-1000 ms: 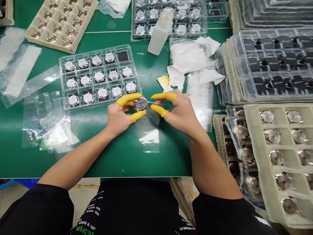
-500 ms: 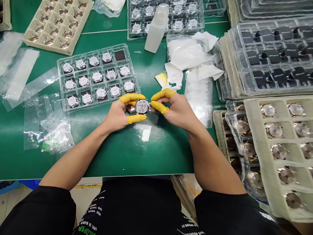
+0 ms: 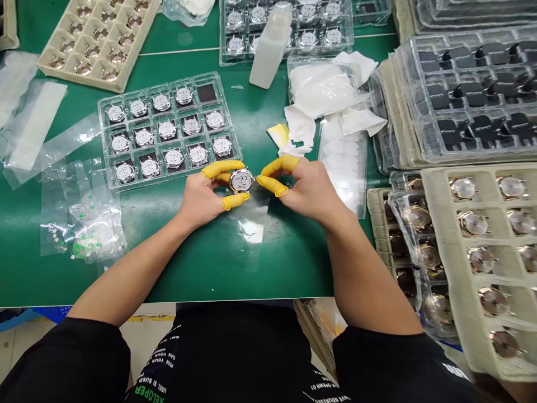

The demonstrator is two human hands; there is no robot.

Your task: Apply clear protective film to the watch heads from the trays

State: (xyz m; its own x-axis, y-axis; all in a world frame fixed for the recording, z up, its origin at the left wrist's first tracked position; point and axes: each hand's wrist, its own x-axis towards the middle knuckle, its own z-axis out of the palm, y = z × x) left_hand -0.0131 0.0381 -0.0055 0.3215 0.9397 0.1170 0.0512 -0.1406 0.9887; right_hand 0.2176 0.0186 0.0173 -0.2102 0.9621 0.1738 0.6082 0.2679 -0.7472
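Observation:
A round silver watch case is held with its printed back, bearing a CE mark, facing up. My left hand pinches its rim between thumb and fingers. Yellow finger cots cover the fingertips of both hands. My right hand is closed in a pinch, its thumb and index tips at the crown on the right edge of the case. Just beyond my left hand lies a clear plastic tray of similar silver watch cases on dark squares; one far-right compartment shows only its dark square.
A white bottle leans by a second clear tray. White wipes lie behind my right hand. Stacked trays of watches crowd the right side. Plastic bags with small green dots lie left, below a beige tray.
The watch case has turned slightly and shifted a little left in my left hand. My right hand's fingertips have changed position slightly at its edge.

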